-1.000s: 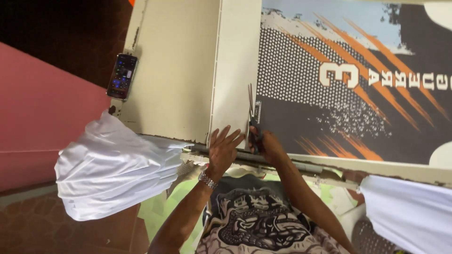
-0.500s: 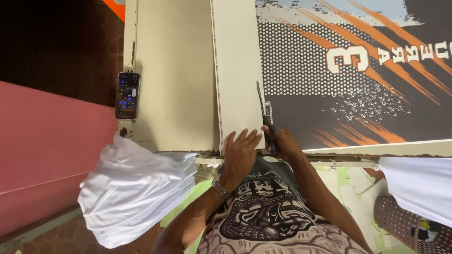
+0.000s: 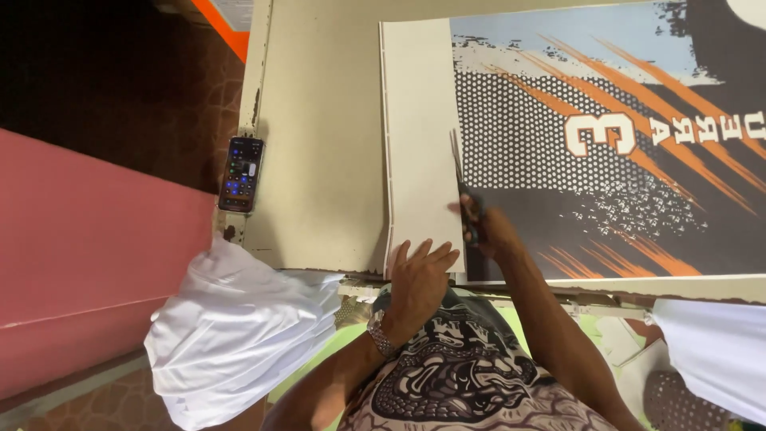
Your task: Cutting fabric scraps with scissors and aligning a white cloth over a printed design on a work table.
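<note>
Far left: a pink wall panel (image 3: 88, 263) runs along the edge of view, with dark patterned floor (image 3: 120, 88) above it.
Bag: a crumpled white plastic bag (image 3: 239, 335) hangs below the near edge of the beige tabletop (image 3: 319, 144).
Phone: a black rectangular phone with a lit screen of blue icons (image 3: 241, 173) lies flat near the tabletop's left edge, well apart from the work.
Sheet: a large printed banner sheet — plain off-white margin, dotted grey field, orange streaks (image 3: 558, 144) — lies flat on the tabletop, its near edge at the tabletop's near rim.
Left hand: the left hand (image 3: 419, 275), a metal watch at the wrist, is spread wide and pressed flat on the white margin, holding nothing.
Scissors: long steel scissors with dark handles (image 3: 463, 191) sit along the line between margin and print, blades pointing away from the person.
Right hand: the right hand (image 3: 487, 231) is closed around the scissor handles.
Handling: the sheet looks thin, light and floppy — likely to slide or buckle, so it is best pinned flat close beside the blades, as the spread hand does; the strip would be taken by its free edge.
Far right: white cloth (image 3: 710, 359) at the corner.
</note>
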